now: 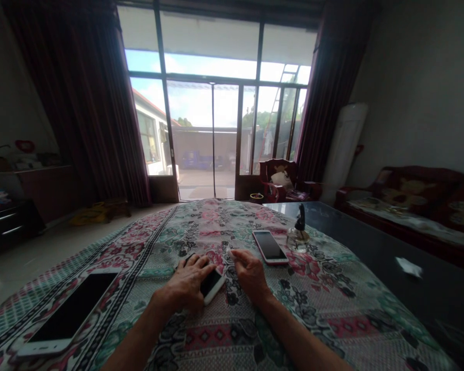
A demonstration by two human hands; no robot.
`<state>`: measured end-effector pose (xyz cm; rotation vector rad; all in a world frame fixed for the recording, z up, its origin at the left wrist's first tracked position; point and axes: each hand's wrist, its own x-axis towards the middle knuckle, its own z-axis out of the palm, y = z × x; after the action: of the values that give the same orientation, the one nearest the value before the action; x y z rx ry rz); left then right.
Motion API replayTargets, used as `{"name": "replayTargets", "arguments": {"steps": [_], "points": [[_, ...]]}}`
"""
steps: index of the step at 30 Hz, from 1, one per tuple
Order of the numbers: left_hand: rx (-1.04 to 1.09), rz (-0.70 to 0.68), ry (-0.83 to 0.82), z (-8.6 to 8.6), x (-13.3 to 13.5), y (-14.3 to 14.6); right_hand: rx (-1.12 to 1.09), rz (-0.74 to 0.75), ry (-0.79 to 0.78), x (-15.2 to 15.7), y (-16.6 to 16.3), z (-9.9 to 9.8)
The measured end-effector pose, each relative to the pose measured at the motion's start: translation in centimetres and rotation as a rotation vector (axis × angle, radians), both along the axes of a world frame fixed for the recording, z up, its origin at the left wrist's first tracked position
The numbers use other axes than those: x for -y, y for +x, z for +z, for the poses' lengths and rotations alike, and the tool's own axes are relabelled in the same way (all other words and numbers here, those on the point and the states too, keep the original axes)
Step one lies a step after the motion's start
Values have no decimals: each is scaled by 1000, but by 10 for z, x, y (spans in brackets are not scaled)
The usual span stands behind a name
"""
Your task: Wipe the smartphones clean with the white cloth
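My left hand (189, 281) lies across a smartphone (212, 283) with a dark screen and pale edge, its fingers bent over the far side. The hand covers much of that phone, and my thumb is mostly hidden. To the right, my right hand (249, 270) is closed in a pinch, held just above or on the tablecloth. A small white bit (229, 253) shows at its fingertips, too small to name. Beyond it lies a second smartphone (270, 247), with a clear spray bottle (298, 234) with a black top beside it. Nearer, a larger white-framed phone (71, 314) rests at the left.
A flowered tablecloth (212, 214) covers the table under the phones. On the dark tabletop (355, 242) to the right lies a crumpled white tissue (409, 267). A wooden armchair (270, 180) and a sofa (421, 196) stand beyond, near the glass doors (201, 149).
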<state>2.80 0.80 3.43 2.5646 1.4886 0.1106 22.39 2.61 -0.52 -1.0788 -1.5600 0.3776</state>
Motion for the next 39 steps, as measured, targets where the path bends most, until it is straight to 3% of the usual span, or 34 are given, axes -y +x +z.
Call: {"name": "replayTargets", "arguments": {"steps": [4,8,13,17,21,27,33,39], "points": [[29,77,-29,1,-3,-9,45,2,-7,2,-2,0],[83,28,-99,1,-2,-10,111,17,8,3,-5,-1],[119,40,-8,-3,-6,-13,140,24,0,4,-5,-1],[259,110,72,2,-9,-19,135,23,-9,6,-5,1],[438,91,40,13,-9,-22,114,44,30,8,-8,2],[526,101,-2,15,-8,-21,67,125,132,18,-18,3],[573,203,-44,13,-9,-27,33,221,168,30,-29,3],[619,143,-138,13,-9,-24,-38,112,117,21,-25,0]]}}
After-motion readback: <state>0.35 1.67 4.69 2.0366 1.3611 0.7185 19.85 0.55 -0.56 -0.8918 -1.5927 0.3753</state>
